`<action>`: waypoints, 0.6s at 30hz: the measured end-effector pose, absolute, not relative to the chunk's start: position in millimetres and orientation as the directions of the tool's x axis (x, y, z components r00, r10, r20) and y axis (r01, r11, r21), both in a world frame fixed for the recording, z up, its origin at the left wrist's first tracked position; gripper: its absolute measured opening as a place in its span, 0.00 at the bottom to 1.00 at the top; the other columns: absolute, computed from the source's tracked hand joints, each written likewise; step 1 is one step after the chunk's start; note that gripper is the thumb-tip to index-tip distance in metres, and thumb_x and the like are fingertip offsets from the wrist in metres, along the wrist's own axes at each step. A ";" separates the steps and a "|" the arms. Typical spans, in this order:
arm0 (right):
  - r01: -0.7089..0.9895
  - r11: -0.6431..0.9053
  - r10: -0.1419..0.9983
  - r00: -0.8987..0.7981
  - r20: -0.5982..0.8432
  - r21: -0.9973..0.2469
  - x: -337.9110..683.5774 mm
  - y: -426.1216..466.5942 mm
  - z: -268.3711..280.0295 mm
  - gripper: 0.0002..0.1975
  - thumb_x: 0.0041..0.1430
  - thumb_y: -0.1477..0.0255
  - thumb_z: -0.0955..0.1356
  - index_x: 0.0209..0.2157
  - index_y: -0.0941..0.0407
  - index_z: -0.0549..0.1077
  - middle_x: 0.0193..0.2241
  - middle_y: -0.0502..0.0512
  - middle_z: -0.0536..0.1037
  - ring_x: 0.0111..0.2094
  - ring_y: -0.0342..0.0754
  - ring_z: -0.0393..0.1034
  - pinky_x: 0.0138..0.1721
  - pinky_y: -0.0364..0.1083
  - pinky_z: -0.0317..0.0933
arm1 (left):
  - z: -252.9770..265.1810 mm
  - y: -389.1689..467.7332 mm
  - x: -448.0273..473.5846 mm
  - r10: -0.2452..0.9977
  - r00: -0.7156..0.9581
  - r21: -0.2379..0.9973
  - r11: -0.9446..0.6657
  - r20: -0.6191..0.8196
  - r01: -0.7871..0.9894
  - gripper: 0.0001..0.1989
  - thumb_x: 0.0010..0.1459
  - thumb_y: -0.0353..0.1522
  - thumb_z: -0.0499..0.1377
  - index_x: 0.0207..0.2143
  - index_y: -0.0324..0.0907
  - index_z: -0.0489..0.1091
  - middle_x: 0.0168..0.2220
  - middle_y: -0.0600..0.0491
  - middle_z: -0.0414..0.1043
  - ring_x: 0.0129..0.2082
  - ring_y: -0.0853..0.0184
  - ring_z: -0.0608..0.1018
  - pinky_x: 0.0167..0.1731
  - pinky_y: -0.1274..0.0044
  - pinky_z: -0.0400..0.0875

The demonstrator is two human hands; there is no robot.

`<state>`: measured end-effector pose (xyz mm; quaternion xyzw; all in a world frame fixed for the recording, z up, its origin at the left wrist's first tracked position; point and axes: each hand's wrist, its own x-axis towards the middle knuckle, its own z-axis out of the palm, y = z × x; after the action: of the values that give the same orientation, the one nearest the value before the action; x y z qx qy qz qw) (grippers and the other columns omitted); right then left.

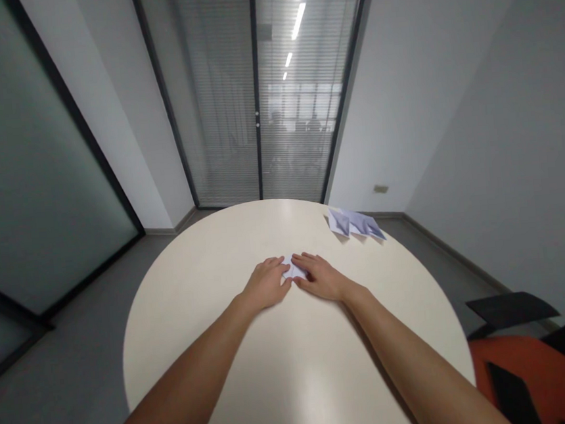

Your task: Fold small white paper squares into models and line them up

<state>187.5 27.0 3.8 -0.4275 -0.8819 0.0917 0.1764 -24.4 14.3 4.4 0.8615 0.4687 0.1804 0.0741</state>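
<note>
A small piece of folded white paper [294,271] lies on the round table in front of me, partly covered by my fingers. My left hand [267,283] holds its left side, thumb at the near edge and fingers at the far edge. On the opposite side my right hand [320,276] grips the paper in the same manner. The two thumb tips almost meet at the near edge. Under my palms, the paper's outer parts are hidden.
Several folded paper pieces [355,224] rest near the far right rim of the round cream table [258,386]. An orange chair [539,381] with black armrests stands at the right. Glass panels with blinds [224,111] rise beyond the table.
</note>
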 end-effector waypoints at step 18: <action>0.795 0.516 0.851 -0.520 0.079 -0.319 188.0 28.2 3.6 0.37 0.62 0.56 0.65 0.69 0.56 0.57 0.69 0.60 0.56 0.70 0.67 0.44 0.67 0.66 0.43 | -1.3 21.4 -24.4 0.780 0.516 0.386 -0.625 0.354 0.678 0.14 0.61 0.31 0.59 0.48 0.40 0.75 0.53 0.43 0.72 0.55 0.55 0.71 0.57 0.64 0.66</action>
<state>188.0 28.2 3.6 -0.4767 -0.8631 0.1223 0.1133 -24.4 21.4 -1.3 0.8650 0.4214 0.2535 0.0999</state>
